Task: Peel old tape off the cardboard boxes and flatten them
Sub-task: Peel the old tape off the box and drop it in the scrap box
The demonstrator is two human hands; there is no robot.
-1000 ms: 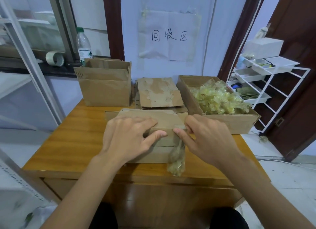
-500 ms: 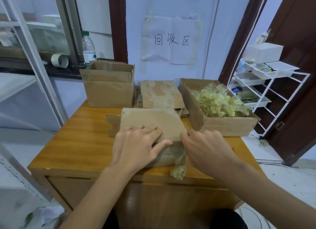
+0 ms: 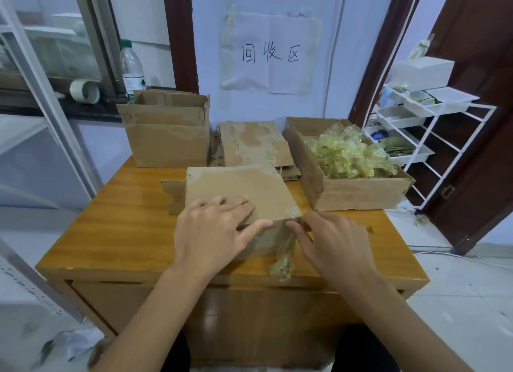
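Note:
A small cardboard box [image 3: 241, 188] stands on the wooden table [image 3: 116, 221] in front of me. My left hand [image 3: 213, 230] lies flat on its top near the front edge, fingers spread, thumb along the edge. My right hand [image 3: 333, 246] pinches the strip of clear yellowish tape [image 3: 284, 255] at the box's front right corner. The peeled tape hangs crumpled down the box's front to the table edge.
An open cardboard box [image 3: 166, 138] stands at the back left. Flattened boxes [image 3: 252, 143] lie stacked at the back middle. A shallow box [image 3: 358, 193] at the right holds a heap of peeled tape [image 3: 349, 155]. A white rack [image 3: 433, 138] stands right of the table.
The box's top now shows flatter and more fully. My right hand has shifted a little right along the front edge, still at the tape. The view has tilted down slightly.

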